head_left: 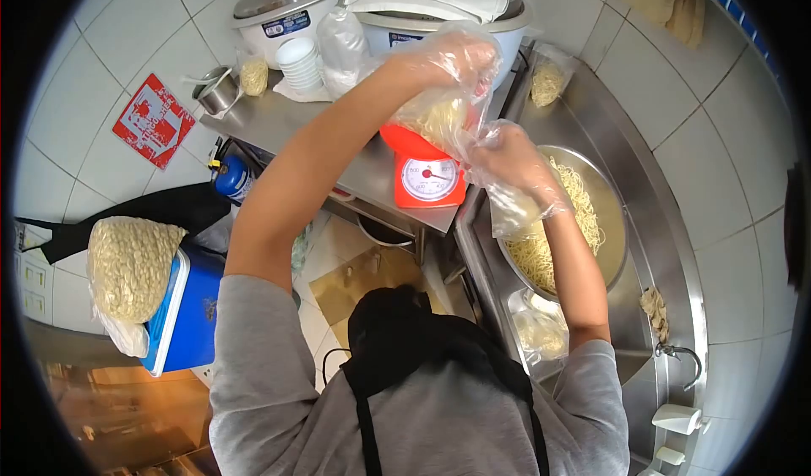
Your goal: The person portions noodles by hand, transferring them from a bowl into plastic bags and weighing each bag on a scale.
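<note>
Both my hands wear thin clear plastic gloves. My left hand, its fingers closed, grips the upper part of a clear plastic bag of noodles. Lower and to the right, my right hand is closed on the side of the same bag; its fingertips are partly hidden by the plastic. The bag is over the red pan of a kitchen scale, whose dial faces me. Beside my right forearm, a large metal bowl holds loose yellow noodles.
Two large cookers stand at the back, near stacked white bowls and a metal pot. Bagged noodles lie by the sink's far corner. A faucet is at right. A blue cooler stands left.
</note>
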A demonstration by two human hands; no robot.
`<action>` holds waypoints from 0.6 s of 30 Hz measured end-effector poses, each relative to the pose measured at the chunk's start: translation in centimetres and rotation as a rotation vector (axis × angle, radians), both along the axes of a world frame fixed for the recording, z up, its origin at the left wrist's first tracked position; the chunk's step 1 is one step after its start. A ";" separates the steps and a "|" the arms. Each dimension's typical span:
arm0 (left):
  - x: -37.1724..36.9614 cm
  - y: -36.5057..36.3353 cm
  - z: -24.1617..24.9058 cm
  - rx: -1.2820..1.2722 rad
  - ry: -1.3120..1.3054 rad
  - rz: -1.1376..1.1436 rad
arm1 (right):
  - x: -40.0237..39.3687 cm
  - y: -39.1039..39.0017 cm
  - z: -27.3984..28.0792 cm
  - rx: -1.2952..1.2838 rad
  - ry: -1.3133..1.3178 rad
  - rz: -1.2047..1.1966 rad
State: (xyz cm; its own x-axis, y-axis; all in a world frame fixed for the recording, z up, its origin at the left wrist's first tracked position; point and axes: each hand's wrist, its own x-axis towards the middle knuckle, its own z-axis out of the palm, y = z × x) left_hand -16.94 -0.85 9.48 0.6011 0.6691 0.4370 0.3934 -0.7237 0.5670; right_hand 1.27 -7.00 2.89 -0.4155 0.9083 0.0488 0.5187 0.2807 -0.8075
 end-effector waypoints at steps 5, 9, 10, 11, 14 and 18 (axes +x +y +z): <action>1.3 -2.4 -1.0 -0.084 0.101 0.098 | 2.0 0.1 -2.5 0.026 -0.027 -0.039; 1.5 -3.8 -1.9 -0.034 0.135 0.107 | 3.8 -0.9 -2.2 -0.090 0.024 0.010; 1.5 -4.1 -2.1 -0.024 0.135 0.103 | 4.4 -1.2 -1.9 -0.142 0.069 0.051; 1.6 -4.5 -2.4 -0.009 0.134 0.102 | 5.1 -1.4 -1.9 -0.152 0.076 0.035; 1.4 -5.4 -3.3 0.003 0.137 0.085 | 7.4 -2.4 -1.2 -0.257 0.115 -0.016; 1.6 -7.3 -2.3 0.144 0.188 -0.178 | 9.8 -2.8 -1.9 -0.246 0.119 -0.146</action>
State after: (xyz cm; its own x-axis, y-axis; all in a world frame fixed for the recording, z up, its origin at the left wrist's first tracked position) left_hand -15.38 -8.10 7.22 0.7830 0.4847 0.3899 0.3410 -0.8586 0.3827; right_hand 11.06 -9.75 1.00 -0.2842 0.9485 -0.1398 0.4373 -0.0016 -0.8993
